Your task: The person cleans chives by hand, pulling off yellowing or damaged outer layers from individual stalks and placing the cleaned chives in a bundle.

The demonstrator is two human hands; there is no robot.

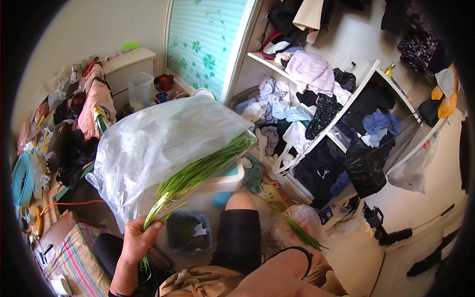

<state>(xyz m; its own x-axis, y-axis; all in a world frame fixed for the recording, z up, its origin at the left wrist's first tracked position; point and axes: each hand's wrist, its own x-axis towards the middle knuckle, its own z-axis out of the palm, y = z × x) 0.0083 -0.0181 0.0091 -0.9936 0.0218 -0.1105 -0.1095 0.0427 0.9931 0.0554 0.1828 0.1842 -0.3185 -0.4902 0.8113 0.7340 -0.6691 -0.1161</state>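
My left hand (143, 237) grips a small bunch of long green garlic chives or similar stalks (159, 208), whose ends hang below the fist. A larger heap of stalks (207, 167) lies just beyond it, partly under a large translucent plastic sheet or bag (163, 137). My right arm (274, 280) crosses the bottom of the view; its fingers cannot be made out. Close by it, another bunch of green stalks (302, 232) extends over a filled clear plastic bag (293, 222). A plastic-lined dark tub (172, 237) stands between my legs.
A white box-like object with a teal top (226, 182) is under the heap's edge. Shelves stuffed with clothes (323, 148) stand at the right, a white cabinet (130, 59) at the back left. Striped cloth (79, 260) and a blue basket (22, 180) are at the left.
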